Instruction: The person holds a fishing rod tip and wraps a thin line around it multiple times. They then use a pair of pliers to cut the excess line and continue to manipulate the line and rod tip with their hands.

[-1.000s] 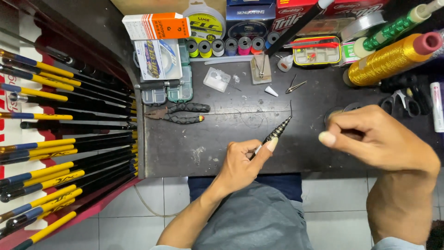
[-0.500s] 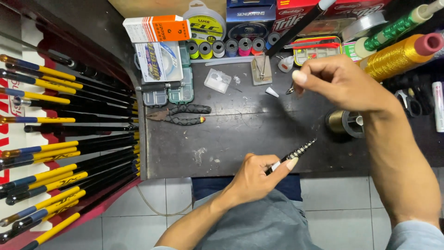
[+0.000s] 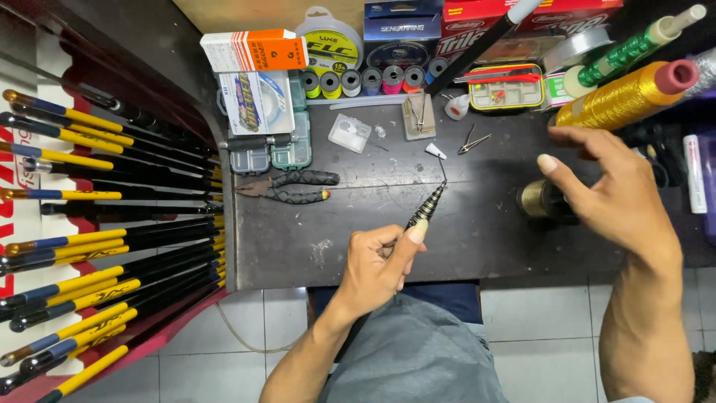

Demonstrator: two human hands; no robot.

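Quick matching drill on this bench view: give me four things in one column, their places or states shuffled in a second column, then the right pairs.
Things:
1. pliers
2. gold thread cone
3. ribbed rod tip
4. row of small spools

Places or states:
A. pinched in the left hand
B. lying flat beside the rod rack
C. far right, beyond the right hand
D. lined up at the back of the bench

Pairs: 1-B, 2-C, 3-A, 4-D

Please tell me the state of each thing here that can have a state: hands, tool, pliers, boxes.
left hand: closed around the ribbed tool
ribbed tool: held, tip raised above the table
right hand: open, holds nothing, over a small spool
pliers: lying flat, jaws shut
yellow tackle box: lid shut
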